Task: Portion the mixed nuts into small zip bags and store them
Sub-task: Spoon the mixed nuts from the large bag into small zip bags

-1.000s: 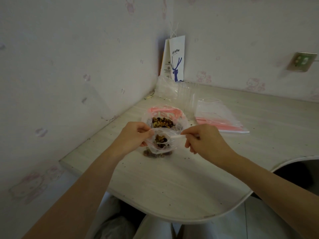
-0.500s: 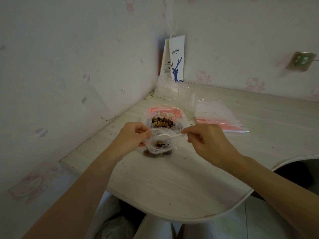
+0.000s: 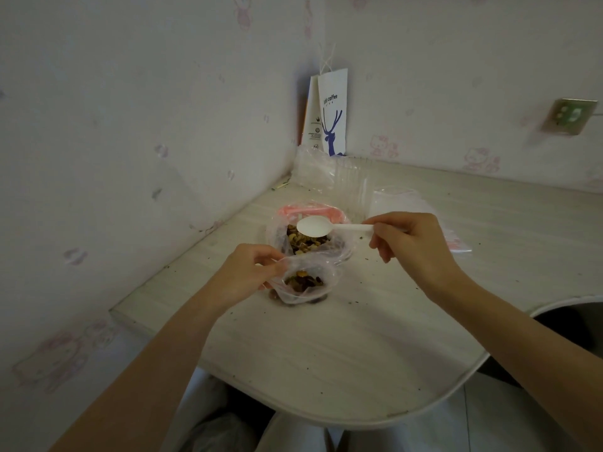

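Small zip bag (image 3: pixel 308 290) with mixed nuts (image 3: pixel 302 281) in its bottom, standing on the surface (image 3: pixel 326 353) in front of me.
My left grip (image 3: pixel 251 272) pinches the bag's left rim between thumb and fingers, holding its mouth open. Just behind and touching it sits the large bag (image 3: pixel 276 230) with more nuts inside and a pink zip strip. My right grip (image 3: pixel 411 243) is closed around the handle of a white plastic spoon (image 3: pixel 313 226), whose bowl shows no nuts and hangs over the large bag's opening. A stack of flat zip bags (image 3: pixel 394 200) lies behind my right grip, and a paper coffee bag (image 3: pixel 332 115) stands in the corner.
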